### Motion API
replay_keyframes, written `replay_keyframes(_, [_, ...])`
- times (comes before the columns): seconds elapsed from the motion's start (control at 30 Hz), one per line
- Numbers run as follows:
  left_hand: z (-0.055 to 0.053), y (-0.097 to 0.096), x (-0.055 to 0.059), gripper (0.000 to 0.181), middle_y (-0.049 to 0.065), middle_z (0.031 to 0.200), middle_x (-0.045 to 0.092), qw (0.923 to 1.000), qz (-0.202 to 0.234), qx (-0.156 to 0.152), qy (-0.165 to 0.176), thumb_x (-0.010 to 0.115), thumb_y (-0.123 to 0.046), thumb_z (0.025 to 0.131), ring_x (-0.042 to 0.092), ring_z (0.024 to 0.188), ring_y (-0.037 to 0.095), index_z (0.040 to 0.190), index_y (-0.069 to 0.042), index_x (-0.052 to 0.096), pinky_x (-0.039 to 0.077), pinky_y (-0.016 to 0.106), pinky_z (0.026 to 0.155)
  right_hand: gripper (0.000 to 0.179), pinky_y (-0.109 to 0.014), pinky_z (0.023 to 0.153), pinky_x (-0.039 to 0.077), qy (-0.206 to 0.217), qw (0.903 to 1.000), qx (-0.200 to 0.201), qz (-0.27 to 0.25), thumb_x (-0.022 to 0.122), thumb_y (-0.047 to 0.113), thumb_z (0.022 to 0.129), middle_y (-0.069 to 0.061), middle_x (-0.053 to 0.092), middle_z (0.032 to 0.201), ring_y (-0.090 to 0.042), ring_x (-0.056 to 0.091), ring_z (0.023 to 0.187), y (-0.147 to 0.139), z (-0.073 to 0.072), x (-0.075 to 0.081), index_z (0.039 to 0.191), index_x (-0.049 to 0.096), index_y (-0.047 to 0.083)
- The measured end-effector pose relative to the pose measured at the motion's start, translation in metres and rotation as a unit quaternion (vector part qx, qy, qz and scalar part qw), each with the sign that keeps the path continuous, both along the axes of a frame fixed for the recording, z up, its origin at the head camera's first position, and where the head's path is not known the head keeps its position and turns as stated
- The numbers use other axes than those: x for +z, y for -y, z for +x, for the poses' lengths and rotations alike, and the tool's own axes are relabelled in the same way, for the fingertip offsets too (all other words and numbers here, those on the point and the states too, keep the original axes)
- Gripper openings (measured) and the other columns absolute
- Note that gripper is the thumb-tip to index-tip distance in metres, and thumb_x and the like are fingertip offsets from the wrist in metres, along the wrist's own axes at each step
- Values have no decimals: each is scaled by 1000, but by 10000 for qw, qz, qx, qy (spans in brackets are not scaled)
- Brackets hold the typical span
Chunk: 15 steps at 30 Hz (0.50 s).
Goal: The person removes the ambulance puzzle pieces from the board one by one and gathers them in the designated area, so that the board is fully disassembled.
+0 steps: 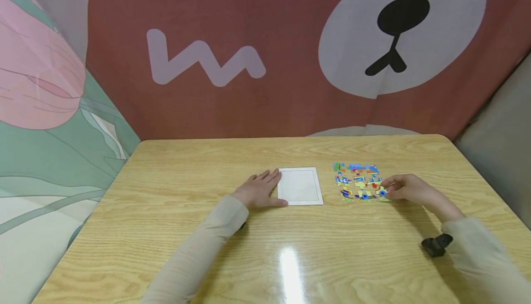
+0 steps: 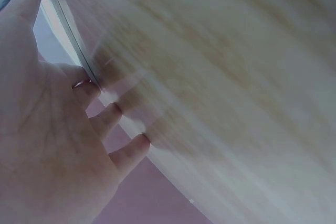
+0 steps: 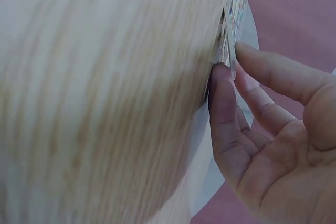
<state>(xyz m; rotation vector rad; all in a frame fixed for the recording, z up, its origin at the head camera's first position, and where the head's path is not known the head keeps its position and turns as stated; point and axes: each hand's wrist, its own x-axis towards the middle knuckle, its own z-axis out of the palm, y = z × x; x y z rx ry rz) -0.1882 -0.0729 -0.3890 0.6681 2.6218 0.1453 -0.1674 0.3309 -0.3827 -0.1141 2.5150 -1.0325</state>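
My left hand rests at the left edge of a square white tray, fingers spread and fairly straight. In the left wrist view, the thumb lies along the tray's side and the other fingertips touch the table. To the right of the tray lie several colourful jigsaw pieces in loose rows. At their lower right corner my right hand pinches a jigsaw piece between thumb and index finger. That piece is thin and tilted up off the table at the near end; its printed face is mostly hidden.
The wooden table stretches around the tray and pieces, with a bright light reflection in front. A printed cloth hangs right behind its back edge. A black wrist device sits under the right sleeve.
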Motion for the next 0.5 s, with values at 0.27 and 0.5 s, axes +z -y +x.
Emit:
replay_keyframes(0.27, [1,0,2,92,-7,163,2,10000,6,17,66,45,-70,87,6,151,19,155,-22,5,10,47,123,42,-23,60,48,-40,10000,-11,78,63,8,89,-5,60,92,-3,49,70,5,1,0,121,51,-15])
replay_keyframes(0.5, [0,0,1,92,-6,163,2,10000,-1,19,77,45,-68,88,6,152,20,155,-21,5,10,47,123,40,-21,60,48,-167,9997,93,140,65,7,87,-5,62,90,0,49,70,6,1,-1,118,53,-15])
